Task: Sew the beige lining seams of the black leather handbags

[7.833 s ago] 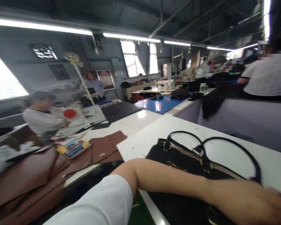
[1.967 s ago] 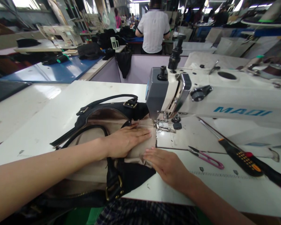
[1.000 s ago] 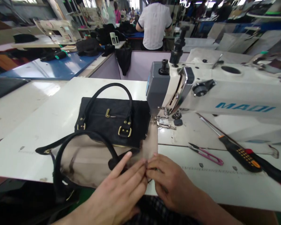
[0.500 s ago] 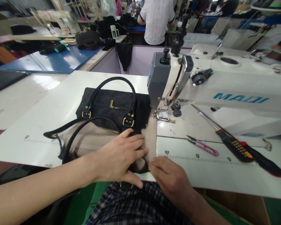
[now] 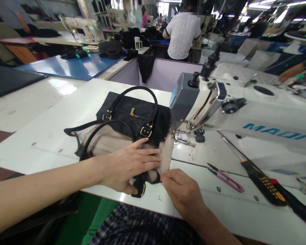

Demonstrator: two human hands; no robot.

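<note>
A black handbag [image 5: 122,117] with rolled handles and gold buckles lies on the white sewing table. Its beige lining [image 5: 165,154] is spread out, one edge running up to the presser foot [image 5: 185,140] of the sewing machine [image 5: 267,114]. My left hand [image 5: 132,163] rests flat across the lining and a black handle, fingers spread. Beneath its thumb lies a black strap end with a gold buckle [image 5: 143,190]. My right hand [image 5: 182,190] is closed in a pinch on the lining's near corner. The needle tip cannot be made out.
Right of my right hand lie pink-handled thread snips [image 5: 228,179], a black-and-yellow screwdriver [image 5: 262,182] and another black-and-red-handled tool [image 5: 293,197]. A lilac partition [image 5: 165,73] stands behind the table. Beyond it, a person in a white shirt [image 5: 183,34] faces away.
My view has tilted up. Relative to the machine, the bag and both hands have shifted away from my body. The near buckle, before hanging at the table edge, now lies on the tabletop.
</note>
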